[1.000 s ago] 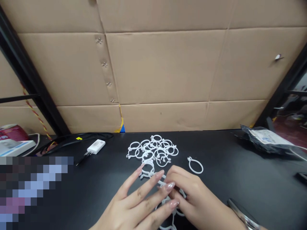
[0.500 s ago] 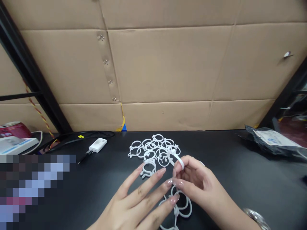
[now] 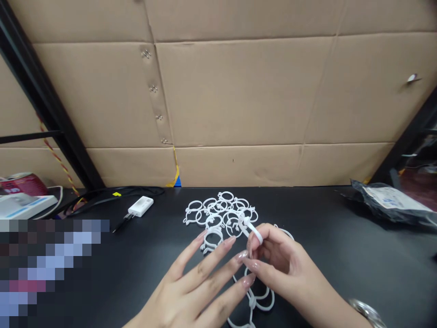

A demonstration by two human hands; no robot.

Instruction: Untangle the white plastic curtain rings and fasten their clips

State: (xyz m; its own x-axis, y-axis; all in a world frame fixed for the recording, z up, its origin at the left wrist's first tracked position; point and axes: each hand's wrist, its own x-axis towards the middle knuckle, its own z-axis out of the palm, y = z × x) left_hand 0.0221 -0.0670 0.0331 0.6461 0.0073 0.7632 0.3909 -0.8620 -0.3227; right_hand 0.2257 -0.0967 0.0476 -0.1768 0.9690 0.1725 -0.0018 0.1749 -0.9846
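My right hand (image 3: 280, 257) is closed with its thumb and index finger bent toward each other. A white plastic ring (image 3: 255, 233) hangs around its index finger. My left hand (image 3: 201, 284) lies with its fingers stretched and spread, its thumb out of sight. One of its fingertips meets the right hand's fingertips. Just beyond the hands lies a pile of white plastic rings (image 3: 223, 207) with small clip-like ends. A stack of rings (image 3: 213, 239) sits by the left fingertips. More linked white rings (image 3: 266, 303) lie beneath the hands, partly covered.
On the black table (image 3: 164, 255) a white charger (image 3: 141, 206) with a black cable lies at the left. A dark plastic bag (image 3: 392, 200) with a label lies at the right. Cardboard (image 3: 239, 91) walls the back. A red can (image 3: 25, 183) and a white box (image 3: 23, 205) stand far left.
The hands have barely moved; the right fingertips shift slightly against the left. The whole view has drifted a little, and another ring shows behind the right hand.
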